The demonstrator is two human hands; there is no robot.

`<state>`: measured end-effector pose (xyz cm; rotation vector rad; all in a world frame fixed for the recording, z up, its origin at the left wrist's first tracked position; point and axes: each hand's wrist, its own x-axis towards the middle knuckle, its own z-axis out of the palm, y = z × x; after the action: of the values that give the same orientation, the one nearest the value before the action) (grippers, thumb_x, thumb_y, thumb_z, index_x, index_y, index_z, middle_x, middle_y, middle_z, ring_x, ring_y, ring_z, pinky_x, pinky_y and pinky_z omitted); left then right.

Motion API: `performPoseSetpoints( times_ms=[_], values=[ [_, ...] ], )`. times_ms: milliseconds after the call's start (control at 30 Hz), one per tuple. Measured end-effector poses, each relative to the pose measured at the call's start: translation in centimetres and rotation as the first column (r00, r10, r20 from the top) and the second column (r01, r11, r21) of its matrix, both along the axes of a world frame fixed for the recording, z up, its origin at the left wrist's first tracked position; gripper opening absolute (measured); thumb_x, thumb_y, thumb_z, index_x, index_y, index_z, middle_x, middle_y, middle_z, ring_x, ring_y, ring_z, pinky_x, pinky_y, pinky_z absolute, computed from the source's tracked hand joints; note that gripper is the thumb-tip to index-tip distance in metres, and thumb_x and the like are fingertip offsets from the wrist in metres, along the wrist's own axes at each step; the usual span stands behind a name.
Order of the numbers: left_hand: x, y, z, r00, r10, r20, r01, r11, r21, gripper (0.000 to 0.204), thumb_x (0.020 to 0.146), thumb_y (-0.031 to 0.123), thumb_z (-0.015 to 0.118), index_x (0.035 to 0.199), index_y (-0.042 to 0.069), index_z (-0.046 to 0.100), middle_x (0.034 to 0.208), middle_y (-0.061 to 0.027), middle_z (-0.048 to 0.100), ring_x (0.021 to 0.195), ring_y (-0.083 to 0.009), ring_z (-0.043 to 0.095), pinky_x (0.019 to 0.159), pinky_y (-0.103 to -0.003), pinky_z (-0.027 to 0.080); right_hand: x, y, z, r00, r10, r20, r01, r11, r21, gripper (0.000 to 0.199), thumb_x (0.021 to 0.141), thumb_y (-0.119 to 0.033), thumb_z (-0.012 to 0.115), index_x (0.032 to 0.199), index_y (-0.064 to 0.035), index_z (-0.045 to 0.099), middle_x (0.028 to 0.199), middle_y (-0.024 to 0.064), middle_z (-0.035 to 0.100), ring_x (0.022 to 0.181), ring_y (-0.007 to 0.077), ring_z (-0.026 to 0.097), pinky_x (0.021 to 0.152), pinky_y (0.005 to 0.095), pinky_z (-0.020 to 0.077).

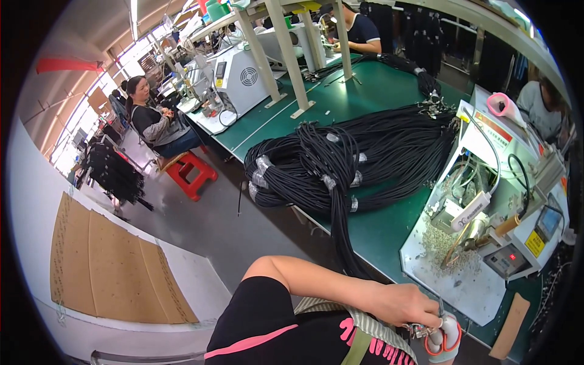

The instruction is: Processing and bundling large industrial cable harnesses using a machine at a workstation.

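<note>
Small metal ends [417,331] lie right under the fingers of your left hand [404,303], just beside your right hand [449,342]. Your left fingers are curled down and grasp these ends; your right hand, its fingers wrapped in white, grips orange-handled scissors [460,334]. Beyond your left forearm, black cables [347,234] hang over the edge of the green bench [383,224], their coiled bundles lying on top.
</note>
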<state>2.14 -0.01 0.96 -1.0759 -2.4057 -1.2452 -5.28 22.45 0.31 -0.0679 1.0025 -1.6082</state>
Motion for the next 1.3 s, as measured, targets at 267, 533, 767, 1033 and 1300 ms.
performPoseSetpoints(
  times_ms=[267,533,767,1033,1300],
  values=[
    [-1.2,0.2,-0.9,0.952,-0.246,0.182,0.155,0.9,0.408,0.032,0.071,-0.002,0.062,0.101,0.005,0.055,0.074,-0.006,0.063,0.067,-0.0237,0.062,0.058,-0.033,0.045,3.1,-1.2,-2.2,0.729,-0.211,-0.652,0.291,0.957,0.016,0.027,0.091,-0.023,0.051,0.091,0.0027,0.057,0.058,0.0062,0.057,0.043,0.0134,0.051,0.04,0.0247,0.0377],
    [-0.6,-0.6,-0.8,0.838,-0.297,0.458,0.07,0.891,0.449,0.026,0.075,-0.002,0.059,0.101,0.003,0.057,0.082,-0.0111,0.064,0.074,-0.0278,0.062,0.062,-0.035,0.046,2.6,-2.2,1.4,0.834,-0.041,-0.55,0.081,0.995,0.049,0.025,0.093,-0.018,0.046,0.093,0.0058,0.056,0.058,0.0099,0.059,0.04,0.0144,0.05,0.037,0.0245,0.0359],
    [-1.3,0.6,-3.1,0.929,-0.352,0.117,0.282,0.876,0.392,0.027,0.073,-0.004,0.06,0.099,0.003,0.055,0.066,-0.0044,0.061,0.063,-0.0162,0.061,0.057,-0.032,0.043,3.7,-3.7,1.8,0.858,-0.134,-0.495,0.247,0.954,0.169,0.014,0.086,-0.009,0.053,0.084,0.0043,0.056,0.053,0.0082,0.056,0.037,0.0148,0.049,0.038,0.0269,0.0378],
    [-0.3,-0.4,-2.3,0.634,-0.277,0.722,-0.363,0.718,0.594,0.025,0.082,0.012,0.065,0.102,-0.001,0.056,0.078,-0.0047,0.059,0.075,-0.0119,0.058,0.066,-0.031,0.046,3.6,-5.1,-1.7,-0.025,-0.155,-0.988,0.487,0.861,-0.147,0.011,0.079,-0.003,0.061,0.085,0.0055,0.059,0.059,0.0118,0.06,0.042,0.0176,0.053,0.043,0.0315,0.0433],
    [-0.1,0.1,-2.6,0.75,0.153,0.643,-0.561,0.662,0.497,0.032,0.08,0.016,0.066,0.104,-0.003,0.055,0.084,-0.0056,0.06,0.078,-0.0096,0.054,0.07,-0.028,0.046,3.0,-5.2,2.0,-0.503,0.251,-0.827,0.473,0.881,-0.021,0.024,0.074,0.0,0.064,0.097,0.0047,0.063,0.077,0.0175,0.064,0.06,0.0304,0.061,0.056,0.0341,0.0478]
  ],
)
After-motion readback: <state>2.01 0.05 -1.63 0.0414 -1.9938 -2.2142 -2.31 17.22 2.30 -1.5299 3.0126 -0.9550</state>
